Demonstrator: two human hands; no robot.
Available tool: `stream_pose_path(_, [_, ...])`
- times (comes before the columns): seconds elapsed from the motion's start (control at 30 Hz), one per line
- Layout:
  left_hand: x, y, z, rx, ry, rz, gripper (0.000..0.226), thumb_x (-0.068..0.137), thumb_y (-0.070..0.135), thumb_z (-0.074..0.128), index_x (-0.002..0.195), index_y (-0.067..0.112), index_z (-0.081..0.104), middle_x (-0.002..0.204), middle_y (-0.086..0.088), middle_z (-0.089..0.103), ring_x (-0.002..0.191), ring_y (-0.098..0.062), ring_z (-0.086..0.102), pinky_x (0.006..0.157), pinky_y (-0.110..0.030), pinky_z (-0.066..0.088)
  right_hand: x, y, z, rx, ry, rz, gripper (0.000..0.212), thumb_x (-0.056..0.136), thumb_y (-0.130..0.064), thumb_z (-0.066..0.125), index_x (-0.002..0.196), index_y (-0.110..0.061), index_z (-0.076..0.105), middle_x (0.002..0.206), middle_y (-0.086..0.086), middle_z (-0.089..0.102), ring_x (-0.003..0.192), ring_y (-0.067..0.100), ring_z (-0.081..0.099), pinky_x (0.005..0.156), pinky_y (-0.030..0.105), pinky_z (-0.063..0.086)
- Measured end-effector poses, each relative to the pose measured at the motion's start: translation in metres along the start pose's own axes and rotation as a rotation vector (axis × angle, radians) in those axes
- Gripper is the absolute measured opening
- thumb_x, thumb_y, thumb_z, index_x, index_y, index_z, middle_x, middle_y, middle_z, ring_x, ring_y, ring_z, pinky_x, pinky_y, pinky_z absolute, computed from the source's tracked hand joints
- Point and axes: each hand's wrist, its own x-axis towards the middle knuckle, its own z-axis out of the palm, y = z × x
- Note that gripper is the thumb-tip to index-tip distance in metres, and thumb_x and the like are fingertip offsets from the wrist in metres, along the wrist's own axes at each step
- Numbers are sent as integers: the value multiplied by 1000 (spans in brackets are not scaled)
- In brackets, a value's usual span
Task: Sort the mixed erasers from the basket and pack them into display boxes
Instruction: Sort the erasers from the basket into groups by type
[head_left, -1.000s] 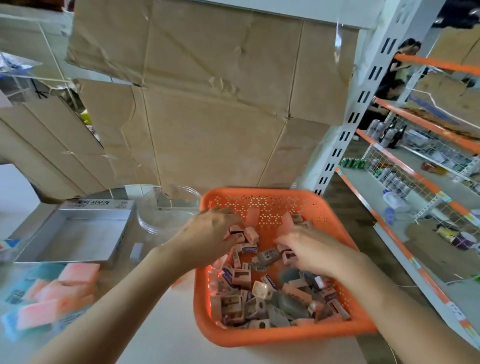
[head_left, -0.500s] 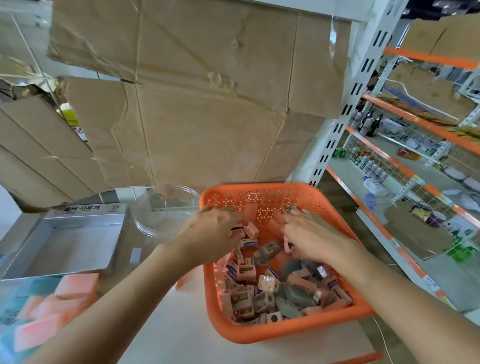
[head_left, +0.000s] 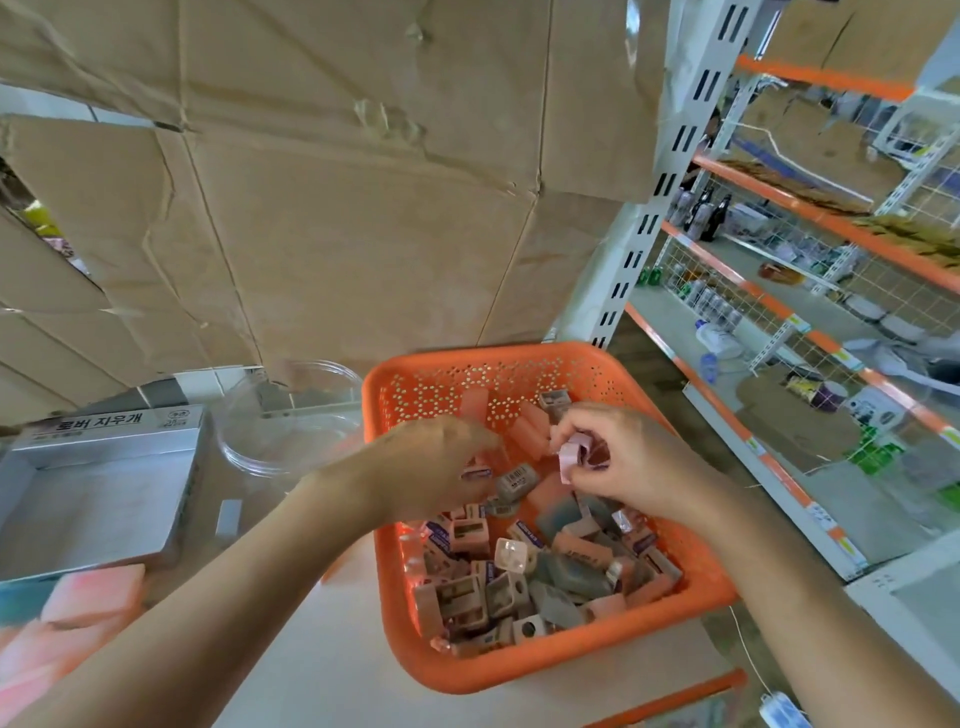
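Our right hand (head_left: 626, 464) has risen, pinching a pink eraser (head_left: 570, 457); left hand (head_left: 431, 470) fingers unclear; basket (head_left: 545, 671) on pale counter (head_left: 311, 654), shelving (head_left: 810, 218) beside.

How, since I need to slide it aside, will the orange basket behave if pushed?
Probably slides easily: the orange basket is smooth plastic on a smooth table. Likely light: perforated walls, only small erasers inside. Wide and low, so unlikely to tip.

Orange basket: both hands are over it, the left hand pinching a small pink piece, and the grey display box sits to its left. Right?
Not quite. The head view shows the right hand pinching the small pink piece, not the left hand, whose fingers reach down among the pile. Both hands are over the orange basket, and the grey display box sits to its left.
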Motion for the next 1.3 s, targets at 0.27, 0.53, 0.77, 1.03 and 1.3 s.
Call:
stream_pose_path(0.27, [11, 28, 5, -227, -338, 324, 36, 83, 33, 66, 118, 27, 61, 112, 8, 61, 88, 6, 48, 70, 0, 35, -4, 6, 2, 163, 182, 111, 18, 76, -8, 71, 85, -21, 63, 79, -16, 57, 77, -1, 54, 67, 11, 41])
stream_pose_path(0.53, [18, 32, 18, -189, -474, 430, 43, 83, 39, 63, 122, 20, 56, 112, -2, 62, 99, -21, 57, 87, -43, 47, -3, 8, 4, 153, 165, 133, 30, 77, -13, 71, 80, -38, 57, 85, -13, 62, 82, 3, 58, 74, 19, 46])
stream_pose_path(0.77, [18, 45, 21, -175, -404, 373, 26, 83, 38, 63, 90, 13, 59, 87, -8, 60, 75, -23, 55, 62, -35, 43, -2, 9, 5, 141, 160, 131, 28, 77, -15, 72, 80, -38, 57, 89, -12, 63, 87, 6, 60, 79, 30, 50])
stream_pose_path(1.03, [22, 56, 27, -128, -336, 290, 29, 82, 30, 64, 98, 6, 59, 91, -9, 61, 77, -24, 55, 61, -33, 45, -2, 9, 5, 133, 152, 122, 24, 77, -13, 72, 81, -33, 60, 86, -14, 62, 83, 3, 58, 77, 27, 47])
stream_pose_path(1.3, [9, 58, 21, -135, -211, 308, 30, 90, 14, 48, 63, 22, 37, 63, 6, 38, 54, -12, 36, 51, -28, 27, -2, 12, 5, 155, 130, 106, 21, 75, -13, 71, 86, -29, 64, 84, -16, 64, 80, 1, 59, 77, 32, 51])
